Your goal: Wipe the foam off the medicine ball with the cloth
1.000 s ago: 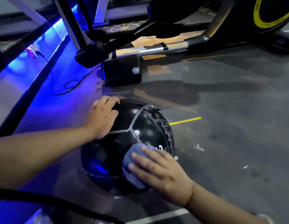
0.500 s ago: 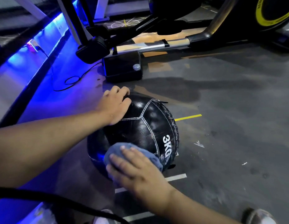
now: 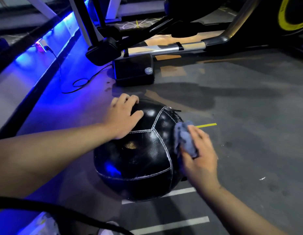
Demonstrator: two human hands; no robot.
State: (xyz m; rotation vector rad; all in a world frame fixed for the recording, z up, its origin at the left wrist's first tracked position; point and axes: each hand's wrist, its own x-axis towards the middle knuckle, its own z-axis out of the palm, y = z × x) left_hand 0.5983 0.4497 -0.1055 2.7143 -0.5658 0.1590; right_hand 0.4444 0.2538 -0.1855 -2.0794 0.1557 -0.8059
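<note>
Two hands share the job: the fingers [image 3: 197,134] of the right hand [image 3: 200,158] are closed round a bunched blue-grey cloth [image 3: 184,139], pressing it against the right flank of the medicine ball [image 3: 138,160]; the left hand [image 3: 123,116] lies palm-down on the ball's upper left, fingers spread loosely over the curve, gripping nothing; the right hand is blurred, so how its thumb lies is hard to tell. To wipe well, I judge the left hand should brace firmly so the ball does not roll away from the stroke; the cloth wants pressing along the stitched seams, where foam would lodge, and refolding to a fresh face once soiled; the ball needs turning to reach its underside. It sits on the grey gym floor [image 3: 249,133], near an exercise machine [image 3: 164,48]; it is black, glossy and textured, with white-stitched panels; whitish flecks show on the lower seam, perhaps leftover foam.
</note>
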